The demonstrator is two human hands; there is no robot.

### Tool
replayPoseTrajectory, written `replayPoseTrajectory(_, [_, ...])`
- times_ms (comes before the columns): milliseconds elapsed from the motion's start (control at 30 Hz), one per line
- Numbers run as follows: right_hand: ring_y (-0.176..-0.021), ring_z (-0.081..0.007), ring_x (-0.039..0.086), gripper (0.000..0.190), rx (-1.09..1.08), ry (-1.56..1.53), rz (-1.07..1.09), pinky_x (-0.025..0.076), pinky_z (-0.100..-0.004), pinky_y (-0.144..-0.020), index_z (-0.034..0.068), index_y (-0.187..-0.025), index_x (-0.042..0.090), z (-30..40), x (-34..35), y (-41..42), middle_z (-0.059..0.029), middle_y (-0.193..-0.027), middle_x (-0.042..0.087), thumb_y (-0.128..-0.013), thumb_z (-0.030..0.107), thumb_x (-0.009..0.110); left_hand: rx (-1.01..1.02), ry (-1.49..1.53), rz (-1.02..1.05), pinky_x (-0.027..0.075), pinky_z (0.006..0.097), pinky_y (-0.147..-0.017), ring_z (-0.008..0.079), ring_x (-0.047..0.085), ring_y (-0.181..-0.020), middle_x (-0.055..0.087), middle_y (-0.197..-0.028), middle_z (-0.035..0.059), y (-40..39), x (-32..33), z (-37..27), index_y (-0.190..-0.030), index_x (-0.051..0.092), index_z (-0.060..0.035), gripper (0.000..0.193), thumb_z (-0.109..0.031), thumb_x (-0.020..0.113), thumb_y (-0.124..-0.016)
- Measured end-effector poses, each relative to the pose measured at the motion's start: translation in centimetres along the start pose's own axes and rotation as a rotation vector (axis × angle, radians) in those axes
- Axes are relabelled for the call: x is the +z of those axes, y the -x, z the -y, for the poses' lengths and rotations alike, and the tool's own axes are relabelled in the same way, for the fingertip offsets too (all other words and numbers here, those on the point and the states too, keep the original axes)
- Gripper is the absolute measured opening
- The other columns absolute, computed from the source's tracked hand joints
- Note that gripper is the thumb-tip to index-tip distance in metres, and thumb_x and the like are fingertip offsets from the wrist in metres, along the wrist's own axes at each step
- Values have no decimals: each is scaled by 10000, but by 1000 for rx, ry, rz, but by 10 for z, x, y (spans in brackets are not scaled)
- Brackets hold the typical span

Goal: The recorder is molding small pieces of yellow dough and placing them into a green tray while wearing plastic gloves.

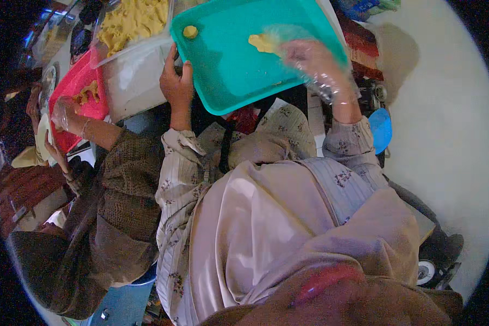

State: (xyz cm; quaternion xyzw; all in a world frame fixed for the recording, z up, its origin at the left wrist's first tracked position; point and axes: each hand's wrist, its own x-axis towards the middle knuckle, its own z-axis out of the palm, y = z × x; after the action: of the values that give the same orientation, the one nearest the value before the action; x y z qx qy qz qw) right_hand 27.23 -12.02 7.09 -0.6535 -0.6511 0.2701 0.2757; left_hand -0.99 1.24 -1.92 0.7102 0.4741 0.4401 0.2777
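A turquoise plastic tray [232, 61] lies tilted before me, over the table's edge and towards my lap. My left hand [177, 79], bare, grips its left rim with the thumb apart from the fingers. My right hand [305, 57] wears a clear plastic glove and is blurred over the tray's right half. Its fingers are on the right end of an uneven piece of yellow dough [262, 43]; the glove hides part of that piece. A small round lump of yellow dough [190, 31] sits in the tray's upper left corner.
A clear plastic container [132, 24] full of yellow dough stands beyond my left hand. On the left, a co-worker's gloved hand [65, 112] is over a pink tray [75, 85] with dough pieces [89, 93]. A blue round object [380, 130] is beside my right forearm.
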Motion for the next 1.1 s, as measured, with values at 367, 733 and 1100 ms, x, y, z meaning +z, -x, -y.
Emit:
replayPoseTrajectory(367, [-901, -264, 597, 374, 193, 482, -251, 458, -337, -830, 121, -1148, 573, -48, -45, -44, -150, -996, 614, -796, 234, 623, -156, 49, 103, 468, 342, -714, 238, 611, -770, 622, -1044, 152, -1, 0, -30, -1238, 519, -114, 505, -157, 592, -741])
replayPoseTrajectory(733, [-1236, -285, 374, 465, -435, 315, 72, 322, -395, -1024, 113, -1220, 510, -14, -1, -35, -123, -1351, 383, -791, 231, 648, -92, 39, 88, 482, 338, -740, 229, 628, -809, 605, -1099, 166, -3, -2, -33, -1261, 493, -105, 497, -98, 552, -767])
replayPoseTrajectory(1100, [-1218, -255, 408, 375, -195, -399, 446, 323, -362, -1038, 31, -1244, 445, -71, 46, -57, -129, -1312, 421, -902, 179, 481, -141, 55, 92, 478, 328, -668, 199, 611, -681, 637, -1021, 129, -1, -4, -34, -1244, 510, -103, 503, -147, 589, -749])
